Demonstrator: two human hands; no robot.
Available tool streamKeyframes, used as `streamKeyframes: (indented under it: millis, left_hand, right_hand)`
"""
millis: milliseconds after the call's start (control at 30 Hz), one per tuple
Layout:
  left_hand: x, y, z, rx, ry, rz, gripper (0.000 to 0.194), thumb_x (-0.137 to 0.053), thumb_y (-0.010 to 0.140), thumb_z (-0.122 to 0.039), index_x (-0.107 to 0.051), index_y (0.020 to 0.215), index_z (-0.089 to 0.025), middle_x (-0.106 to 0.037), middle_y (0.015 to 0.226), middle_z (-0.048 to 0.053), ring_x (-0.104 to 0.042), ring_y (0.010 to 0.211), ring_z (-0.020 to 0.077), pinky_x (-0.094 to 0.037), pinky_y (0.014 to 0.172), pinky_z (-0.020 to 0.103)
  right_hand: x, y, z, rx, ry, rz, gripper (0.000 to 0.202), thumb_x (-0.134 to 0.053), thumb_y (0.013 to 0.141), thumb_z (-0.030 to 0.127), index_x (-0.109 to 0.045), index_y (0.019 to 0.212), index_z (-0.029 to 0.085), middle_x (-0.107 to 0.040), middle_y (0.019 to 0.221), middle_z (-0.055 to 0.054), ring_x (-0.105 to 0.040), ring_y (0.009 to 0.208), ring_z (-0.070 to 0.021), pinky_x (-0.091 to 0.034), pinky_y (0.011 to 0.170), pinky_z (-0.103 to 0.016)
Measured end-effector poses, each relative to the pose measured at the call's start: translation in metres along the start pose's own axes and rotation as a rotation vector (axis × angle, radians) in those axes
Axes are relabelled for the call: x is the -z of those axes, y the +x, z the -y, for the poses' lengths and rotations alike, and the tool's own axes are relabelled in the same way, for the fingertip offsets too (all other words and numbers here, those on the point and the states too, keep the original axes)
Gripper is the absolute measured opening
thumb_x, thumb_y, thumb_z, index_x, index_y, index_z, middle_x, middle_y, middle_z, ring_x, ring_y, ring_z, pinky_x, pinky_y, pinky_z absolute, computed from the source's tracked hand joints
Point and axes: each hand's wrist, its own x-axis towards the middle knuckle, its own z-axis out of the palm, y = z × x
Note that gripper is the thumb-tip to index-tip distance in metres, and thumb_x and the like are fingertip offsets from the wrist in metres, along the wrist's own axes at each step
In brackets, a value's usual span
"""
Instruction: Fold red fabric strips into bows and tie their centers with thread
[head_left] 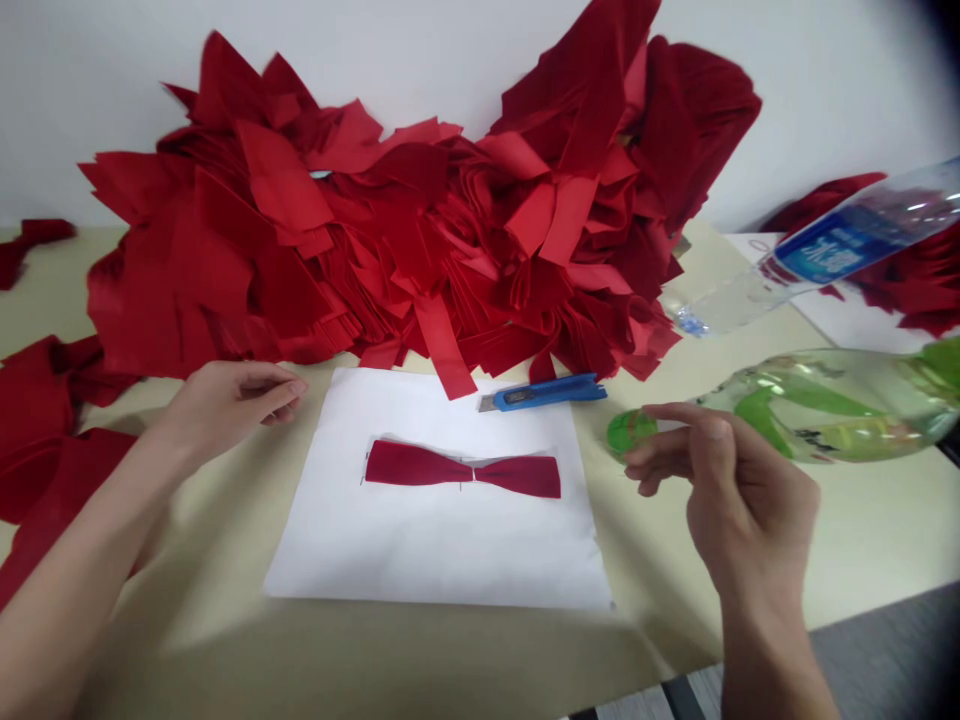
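Observation:
A dark red strip, pinched at its middle into a bow shape (420,466), lies on a white sheet of paper (442,550). At the sheet's top right rests a blue box cutter (544,392) with its blade tip showing. My left hand (232,400) hovers left of the sheet, its fingers curled with thumb near the fingertips; anything between them is too small to make out. My right hand (727,490) is right of the sheet, beside the green bottle cap (631,432), its fingers bent and loosely apart, with nothing visible in them.
A large heap of red fabric pieces (405,230) spans the back of the table (375,655). More red pieces (67,470) lie at the left. On the right are a clear bottle with a blue label (832,245), a green-tinted bottle (832,400) and another red pile (919,275).

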Motion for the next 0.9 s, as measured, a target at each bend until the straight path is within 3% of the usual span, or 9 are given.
streamKeyframes:
  millis: [67, 233, 300, 433, 500, 600, 667, 767, 900]
  left_hand:
    - [0.0, 0.001, 0.002, 0.008, -0.047, 0.091, 0.028, -0.062, 0.072, -0.039, -0.069, 0.088, -0.017, -0.067, 0.068, -0.002, -0.059, 0.065, 0.0139, -0.049, 0.066, 0.025]
    - [0.001, 0.005, 0.006, 0.046, -0.153, 0.097, 0.029, -0.063, 0.071, -0.038, -0.068, 0.09, -0.017, -0.068, 0.073, 0.0, -0.061, 0.068, 0.0144, -0.049, 0.066, 0.025]
    - [0.001, 0.003, 0.005, 0.041, -0.182, 0.154, 0.027, -0.063, 0.072, -0.037, -0.068, 0.089, -0.017, -0.068, 0.074, 0.0, -0.062, 0.068, 0.0143, -0.05, 0.065, 0.024]
    - [-0.009, -0.014, -0.007, -0.017, -0.139, 0.322, 0.025, -0.058, 0.078, -0.041, -0.068, 0.084, -0.018, -0.068, 0.071, 0.0, -0.061, 0.066, 0.0141, -0.05, 0.065, 0.025]
    - [-0.019, -0.028, -0.012, -0.048, -0.083, 0.313, 0.027, -0.054, 0.081, -0.043, -0.067, 0.083, -0.019, -0.07, 0.079, 0.001, -0.063, 0.074, 0.017, -0.051, 0.067, 0.026]
    - [-0.035, -0.051, -0.011, -0.117, -0.033, 0.112, 0.027, -0.055, 0.08, -0.045, -0.066, 0.093, -0.023, -0.068, 0.105, 0.003, -0.064, 0.092, 0.0218, -0.051, 0.075, 0.028]
    - [-0.043, -0.065, -0.004, -0.13, -0.063, 0.079, 0.03, -0.055, 0.081, -0.045, -0.062, 0.103, -0.027, -0.063, 0.117, 0.002, -0.063, 0.098, 0.0218, -0.052, 0.079, 0.029]
    - [-0.049, -0.082, 0.006, -0.14, -0.059, 0.065, 0.03, -0.052, 0.084, -0.043, -0.058, 0.109, -0.03, -0.06, 0.122, 0.001, -0.062, 0.101, 0.0209, -0.051, 0.083, 0.03]
    - [-0.062, -0.106, 0.007, -0.248, 0.076, -0.037, 0.028, -0.048, 0.087, -0.037, -0.056, 0.112, -0.029, -0.059, 0.122, 0.002, -0.061, 0.105, 0.0211, -0.049, 0.091, 0.033]
  right_hand:
    - [-0.002, -0.002, 0.002, 0.036, 0.057, -0.095, 0.031, -0.044, 0.094, 0.039, -0.064, 0.09, 0.016, -0.061, 0.06, -0.001, -0.055, 0.046, -0.0111, -0.044, 0.042, -0.025]
    - [-0.004, -0.008, 0.006, 0.183, 0.113, -0.361, 0.032, -0.044, 0.093, 0.038, -0.059, 0.073, 0.017, -0.052, 0.051, 0.002, -0.048, 0.041, -0.01, -0.033, 0.036, -0.024]
    - [0.0, -0.01, 0.001, 0.132, 0.054, -0.282, 0.033, -0.043, 0.094, 0.038, -0.058, 0.073, 0.018, -0.052, 0.052, 0.002, -0.047, 0.042, -0.0094, -0.035, 0.037, -0.023]
    - [0.006, -0.015, -0.018, -0.002, -0.199, 0.177, 0.03, -0.044, 0.093, 0.04, -0.061, 0.084, 0.018, -0.059, 0.06, 0.0, -0.053, 0.048, -0.0106, -0.042, 0.042, -0.022]
    - [0.005, -0.023, -0.027, -0.039, -0.319, 0.291, 0.027, -0.046, 0.091, 0.04, -0.061, 0.09, 0.018, -0.062, 0.065, -0.002, -0.056, 0.051, -0.0124, -0.045, 0.045, -0.023]
    - [-0.002, -0.042, -0.038, 0.04, -0.425, 0.31, 0.022, -0.051, 0.088, 0.038, -0.059, 0.094, 0.019, -0.065, 0.08, -0.005, -0.06, 0.06, -0.0153, -0.05, 0.055, -0.027]
    - [-0.006, -0.053, -0.043, 0.165, -0.49, 0.325, 0.02, -0.055, 0.086, 0.037, -0.057, 0.095, 0.02, -0.063, 0.09, -0.007, -0.061, 0.073, -0.0188, -0.052, 0.066, -0.032]
    - [-0.007, -0.059, -0.049, 0.27, -0.56, 0.339, 0.023, -0.058, 0.084, 0.035, -0.055, 0.102, 0.02, -0.061, 0.1, -0.009, -0.059, 0.091, -0.0233, -0.05, 0.079, -0.037]
    - [-0.006, -0.049, -0.052, 0.299, -0.578, 0.378, 0.024, -0.056, 0.086, 0.033, -0.053, 0.106, 0.02, -0.061, 0.104, -0.008, -0.057, 0.098, -0.0237, -0.047, 0.084, -0.038]
